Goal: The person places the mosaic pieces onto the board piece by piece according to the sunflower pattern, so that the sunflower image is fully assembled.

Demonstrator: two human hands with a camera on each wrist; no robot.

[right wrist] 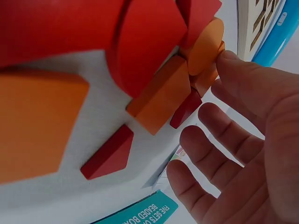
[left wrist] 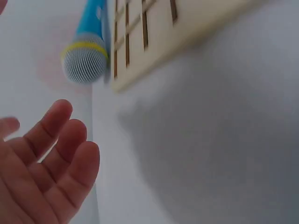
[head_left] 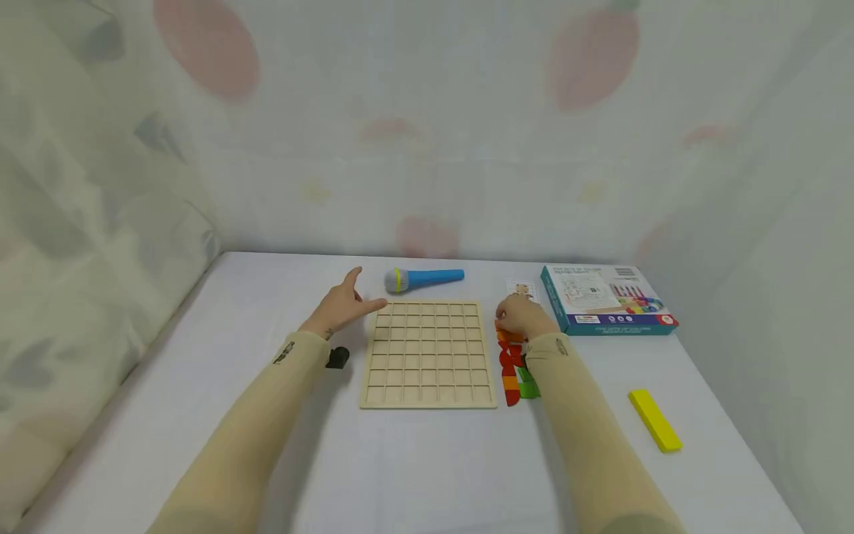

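Note:
My left hand [head_left: 343, 305] is raised by the wooden grid board's [head_left: 428, 354] upper left corner, fingers spread and holding nothing. In the left wrist view its relaxed fingers [left wrist: 77, 172] are apart from the board. On the board's right side, my right hand [head_left: 523, 315] reaches into a cluster of coloured blocks. Its thumb and index finger pinch at the edge of an orange block [right wrist: 205, 79] in the right wrist view, while the other fingers stay loosely bent. Red blocks [right wrist: 149, 42] and another orange block [right wrist: 161, 91] lie beside it; green blocks [head_left: 528, 386] are nearer me.
A blue toy microphone [head_left: 434, 278] with a grey head lies behind the board. At the back right are a boxed set [head_left: 610, 297] and a small printed card [head_left: 522, 288], partly behind my right hand. One yellow bar [head_left: 655, 420] lies at the right.

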